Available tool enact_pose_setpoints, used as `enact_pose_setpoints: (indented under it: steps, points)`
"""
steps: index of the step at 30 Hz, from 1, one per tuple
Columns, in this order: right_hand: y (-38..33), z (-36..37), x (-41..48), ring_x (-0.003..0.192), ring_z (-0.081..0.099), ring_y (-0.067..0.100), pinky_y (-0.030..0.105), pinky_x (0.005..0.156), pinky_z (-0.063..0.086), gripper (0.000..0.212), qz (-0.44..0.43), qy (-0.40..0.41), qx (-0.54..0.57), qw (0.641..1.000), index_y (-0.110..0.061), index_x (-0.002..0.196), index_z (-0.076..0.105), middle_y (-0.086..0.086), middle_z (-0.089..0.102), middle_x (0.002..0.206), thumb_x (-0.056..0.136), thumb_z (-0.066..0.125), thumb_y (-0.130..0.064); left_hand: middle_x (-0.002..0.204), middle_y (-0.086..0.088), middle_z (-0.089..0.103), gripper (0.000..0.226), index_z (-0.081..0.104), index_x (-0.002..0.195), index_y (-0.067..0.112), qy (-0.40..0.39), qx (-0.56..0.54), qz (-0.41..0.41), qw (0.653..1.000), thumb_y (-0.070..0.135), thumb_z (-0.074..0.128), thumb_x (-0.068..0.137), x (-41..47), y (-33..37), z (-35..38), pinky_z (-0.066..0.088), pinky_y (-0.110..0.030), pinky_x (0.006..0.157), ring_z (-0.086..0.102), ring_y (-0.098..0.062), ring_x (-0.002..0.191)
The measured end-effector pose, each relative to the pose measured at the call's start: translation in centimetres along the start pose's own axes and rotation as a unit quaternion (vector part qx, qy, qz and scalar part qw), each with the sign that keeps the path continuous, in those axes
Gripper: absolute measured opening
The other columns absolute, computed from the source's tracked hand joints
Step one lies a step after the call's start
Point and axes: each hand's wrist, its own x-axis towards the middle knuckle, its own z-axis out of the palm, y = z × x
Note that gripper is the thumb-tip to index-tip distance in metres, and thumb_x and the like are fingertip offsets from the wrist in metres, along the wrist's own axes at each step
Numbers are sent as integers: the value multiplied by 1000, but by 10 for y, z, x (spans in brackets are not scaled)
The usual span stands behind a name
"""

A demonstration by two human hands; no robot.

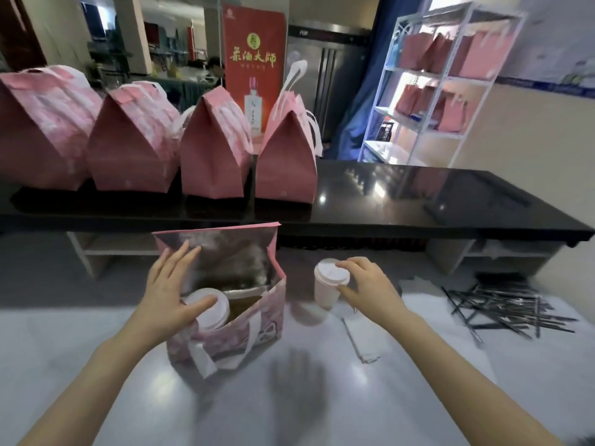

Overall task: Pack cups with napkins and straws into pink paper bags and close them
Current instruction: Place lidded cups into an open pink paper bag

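Left hand: the left hand [174,284] is open, its fingers spread and straight against the inner back wall of the bag, its thumb lying across the lid of the cup inside.
Right hand: the right hand [363,288] grips the second cup [326,289], fingers curled over the lid and thumb on the side.
Open pink bag: the open pink bag [254,333] stands upright on the white worktop [402,407], mouth wide open, its white handles hanging down the front.
Cup in the bag: the white lidded cup [213,319] sits upright in the left part of the bag.
Second cup: white, lidded and upright, just to the right of the bag and apart from it; whether it rests on the worktop is not clear.
Straws: a loose pile of black straws [502,312] lies on the white worktop, to the right of the right hand.
Closed bags: four closed pink bags [215,156] stand in a row on the raised black worktop [418,204] behind, tops folded over.
Background: a white shelf rack [415,130] at the right holds more pink bags; a red banner [254,37] stands behind the row.
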Motion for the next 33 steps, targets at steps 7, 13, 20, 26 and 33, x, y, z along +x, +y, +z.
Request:
enact_pose_setpoints:
  steps: [7, 13, 20, 26, 33]
  points:
    - [35, 32, 67, 138, 26, 29, 46, 106, 35, 75, 47, -154, -61, 985, -37, 145, 29, 3, 23, 154, 81, 65, -50, 158, 20, 10, 94, 22, 150, 37, -15, 35, 8, 999, 56, 63, 68, -1, 0, -4, 7, -45, 117, -11, -1, 146]
    - [47, 59, 98, 136, 29, 33, 46, 106, 35, 79, 41, -212, -34, 976, -32, 149, 22, 8, 26, 152, 84, 63, -49, 159, 22, 12, 94, 24, 149, 37, -37, 38, 34, 998, 64, 58, 65, -5, 7, -10, 11, -42, 116, -7, -2, 147]
    - [53, 63, 87, 119, 38, 25, 34, 97, 43, 81, 15, -169, -11, 985, -32, 144, 35, 2, 36, 134, 73, 75, -37, 158, 21, 15, 96, 18, 149, 42, -53, 70, 21, 996, 61, 55, 62, -8, 14, -17, 17, -50, 119, -3, -5, 148]
    - [47, 61, 59, 121, 36, 24, 40, 91, 49, 74, -5, -131, -19, 991, -34, 135, 42, -2, 38, 135, 70, 78, -35, 159, 24, 4, 102, 13, 149, 45, -49, 91, 8, 995, 60, 57, 58, -21, 25, -15, 19, -49, 118, -4, -7, 147]
    - [18, -1, 16, 122, 42, 24, 29, 100, 34, 77, -49, 13, 129, 990, -26, 133, 52, -5, 47, 135, 64, 86, -25, 159, 25, -8, 112, -2, 148, 47, -15, 93, -6, 996, 46, 67, 60, -38, 29, -15, 18, -45, 117, -8, -8, 146]
